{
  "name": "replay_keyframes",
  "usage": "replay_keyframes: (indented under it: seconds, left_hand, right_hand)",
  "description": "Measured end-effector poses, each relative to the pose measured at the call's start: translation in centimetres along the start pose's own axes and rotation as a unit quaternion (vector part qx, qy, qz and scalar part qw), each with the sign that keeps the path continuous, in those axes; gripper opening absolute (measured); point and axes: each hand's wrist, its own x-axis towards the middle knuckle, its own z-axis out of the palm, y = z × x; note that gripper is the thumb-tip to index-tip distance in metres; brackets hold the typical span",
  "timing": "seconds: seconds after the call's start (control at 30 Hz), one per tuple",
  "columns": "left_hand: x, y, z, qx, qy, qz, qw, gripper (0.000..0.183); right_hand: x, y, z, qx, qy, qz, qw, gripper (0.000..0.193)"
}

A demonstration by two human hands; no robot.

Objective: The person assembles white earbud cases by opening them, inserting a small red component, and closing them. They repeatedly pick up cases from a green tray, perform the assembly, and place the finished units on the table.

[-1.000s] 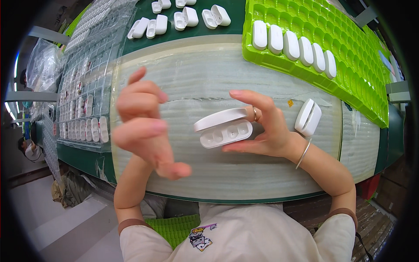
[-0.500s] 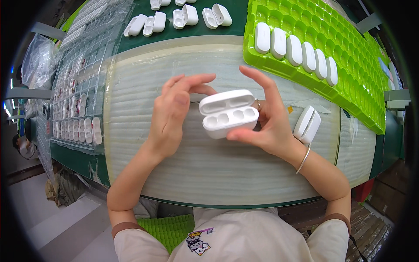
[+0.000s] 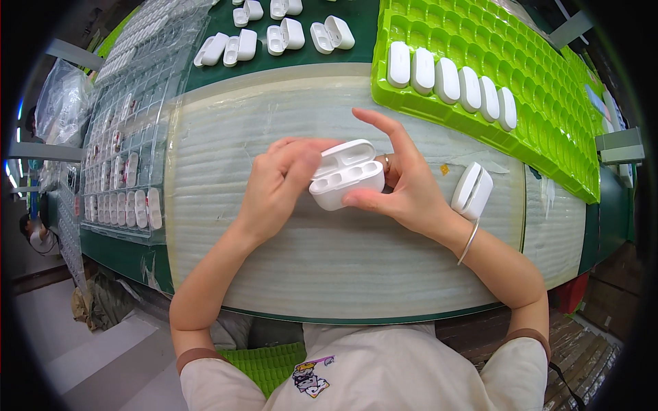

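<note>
A white earbud charging case (image 3: 349, 190) is held above the padded mat with its lid up, showing empty earbud hollows inside. My right hand (image 3: 415, 192) grips its right end, thumb across the front and index finger raised away from it. At the left end, my left hand (image 3: 274, 181) has its fingers bent against the raised lid; the fingertips are slightly blurred and partly behind the lid. Beside my right wrist lies another white case (image 3: 473, 190), its lid slightly parted from the base.
A green moulded tray (image 3: 439, 111) at the right holds a row of closed white cases (image 3: 447, 81). Several opened cases (image 3: 285, 36) stand along the dark green far table. At the left, a clear compartment tray (image 3: 127, 233) contains small white parts. The pale mat (image 3: 329, 274) spans the middle.
My left hand has moved in to meet the case's lid. The case has turned and shifted slightly left with my right hand, and the whole view has shifted a little.
</note>
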Motion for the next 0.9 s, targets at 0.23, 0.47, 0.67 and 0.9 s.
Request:
replay_keyframes:
  seconds: [0.23, 0.47, 0.67, 0.9]
  left_hand:
    - [-0.2, -0.4, 1.2, 0.279, 0.029, 0.254, 0.926, 0.052]
    - [-0.7, 0.1, 0.7, -0.102, -0.026, 0.001, 0.994, 0.037]
    - [-0.7, 0.0, -0.2, -0.098, -0.094, -0.11, 0.985, 0.056]
    - [-0.9, 0.4, 0.6, 0.071, -0.018, 0.107, 0.992, 0.041]
  right_hand:
    - [0.0, -0.6, -0.2, 0.013, 0.016, 0.006, 1.0, 0.061]
    - [-0.1, -0.2, -1.0, 0.13, -0.056, 0.044, 0.989, 0.068]
    - [0.0, -0.2, -0.2, 0.065, -0.049, 0.033, 0.996, 0.059]
    - [0.2, -0.8, 0.0, 0.088, -0.035, 0.013, 0.995, 0.044]
